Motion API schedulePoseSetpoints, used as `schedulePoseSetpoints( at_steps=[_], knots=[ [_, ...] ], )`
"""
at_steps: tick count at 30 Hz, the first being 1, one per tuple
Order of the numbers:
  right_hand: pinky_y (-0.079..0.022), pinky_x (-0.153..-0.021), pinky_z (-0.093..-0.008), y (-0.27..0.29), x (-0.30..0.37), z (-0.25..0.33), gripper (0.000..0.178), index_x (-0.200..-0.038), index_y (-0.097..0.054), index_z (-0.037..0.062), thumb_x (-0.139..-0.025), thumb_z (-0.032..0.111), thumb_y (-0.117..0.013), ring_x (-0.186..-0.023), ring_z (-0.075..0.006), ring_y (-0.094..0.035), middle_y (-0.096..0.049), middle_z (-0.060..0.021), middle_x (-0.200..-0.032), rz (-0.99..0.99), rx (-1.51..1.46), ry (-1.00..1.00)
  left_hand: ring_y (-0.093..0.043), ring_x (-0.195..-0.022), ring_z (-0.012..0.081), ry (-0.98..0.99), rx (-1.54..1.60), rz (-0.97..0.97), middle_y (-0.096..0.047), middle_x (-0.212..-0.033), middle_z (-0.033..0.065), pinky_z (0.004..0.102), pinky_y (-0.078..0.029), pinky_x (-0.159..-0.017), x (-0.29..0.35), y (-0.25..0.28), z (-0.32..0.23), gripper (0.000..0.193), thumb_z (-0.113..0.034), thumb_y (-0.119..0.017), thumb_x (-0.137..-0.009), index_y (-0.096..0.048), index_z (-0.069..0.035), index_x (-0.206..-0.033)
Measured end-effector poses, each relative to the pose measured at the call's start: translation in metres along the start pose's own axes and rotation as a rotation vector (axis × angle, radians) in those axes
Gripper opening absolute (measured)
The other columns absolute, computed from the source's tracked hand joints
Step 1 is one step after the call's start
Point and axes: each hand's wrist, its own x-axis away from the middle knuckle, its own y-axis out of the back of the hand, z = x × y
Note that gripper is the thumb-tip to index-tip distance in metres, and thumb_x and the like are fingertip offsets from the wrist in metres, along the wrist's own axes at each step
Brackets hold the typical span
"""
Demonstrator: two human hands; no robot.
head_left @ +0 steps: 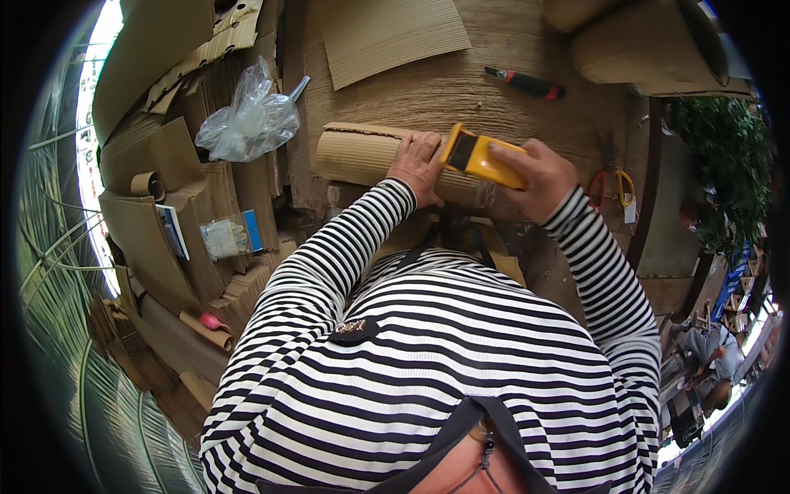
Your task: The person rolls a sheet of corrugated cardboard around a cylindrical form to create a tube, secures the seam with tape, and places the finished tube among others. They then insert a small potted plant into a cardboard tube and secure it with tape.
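On the wooden table in front of me lies a rolled tube of corrugated cardboard [358, 152], its cut edge showing along the top. My left hand [418, 169] grips it near the middle, fingers curved over the far side. A yellow tape dispenser [494, 165] with a dark patch is in my right hand [545, 177], held over the tube's right end and slightly smeared by motion. Beneath the dispenser, a shiny strip that looks like clear tape [487, 194] shows on the cardboard. Whether the dispenser touches the tube I cannot tell.
Beyond the tube lie a flat corrugated sheet [395, 37] and a red-black utility knife [527, 83]. Scissors with red and yellow handles [611, 188] lie to the right. Stacked cardboard [181, 214] at left carries a crumpled clear plastic bag [251, 123]. Larger curved cardboard [650, 45] stands far right.
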Motion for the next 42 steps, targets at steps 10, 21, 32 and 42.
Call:
schedulePoseSetpoints(
  at_steps=[10,21,32,42],
  knots=[
    [-0.055,-0.076,-0.0438,0.007,0.041,-0.035,0.057,-0.132,-0.066,0.0295,-0.078,0.016,-0.079,-0.085,-0.0353,-0.066,-0.059,-0.0169,-0.094,0.130,0.248,-0.049,-0.028,-0.150,0.0321,0.045,-0.063,0.135,-0.035,-0.158,0.0147,0.0517,-0.017,-0.124,-0.023,0.023,0.002,0.115,-0.048,-0.090,-0.064,-0.032,-0.009,-0.155],
    [-0.056,-0.091,-0.0372,-0.022,0.056,-0.096,0.059,-0.138,-0.061,0.0234,-0.083,0.015,-0.081,-0.101,-0.0288,-0.068,-0.064,-0.0129,-0.113,-0.008,-0.048,-0.231,-0.020,-0.154,0.0338,-0.079,-0.213,0.212,-0.027,-0.164,0.0172,0.0538,-0.015,-0.124,-0.060,0.040,-0.038,0.113,-0.045,-0.088,-0.070,-0.027,-0.003,-0.156],
    [-0.045,-0.108,-0.0304,-0.125,0.056,-0.161,0.063,-0.147,-0.052,0.0079,-0.087,0.008,-0.071,-0.125,-0.0183,-0.058,-0.060,-0.0104,-0.141,-0.251,-1.152,-0.623,-0.052,-0.134,0.0331,-0.169,-0.159,0.361,-0.056,-0.142,0.0170,0.0421,-0.041,-0.113,-0.171,0.079,-0.060,0.106,-0.055,-0.086,-0.059,-0.048,-0.007,-0.146],
    [-0.044,-0.109,-0.0321,-0.195,0.134,-0.007,0.065,-0.141,-0.056,-0.0005,-0.080,0.008,-0.075,-0.126,-0.0220,-0.060,-0.062,-0.0161,-0.138,-0.172,-1.221,-0.637,-0.056,-0.131,0.0308,-0.198,-0.129,0.483,-0.059,-0.140,0.0118,0.0407,-0.047,-0.108,-0.210,0.058,-0.023,0.107,-0.060,-0.086,-0.061,-0.047,-0.011,-0.148]
  ],
)
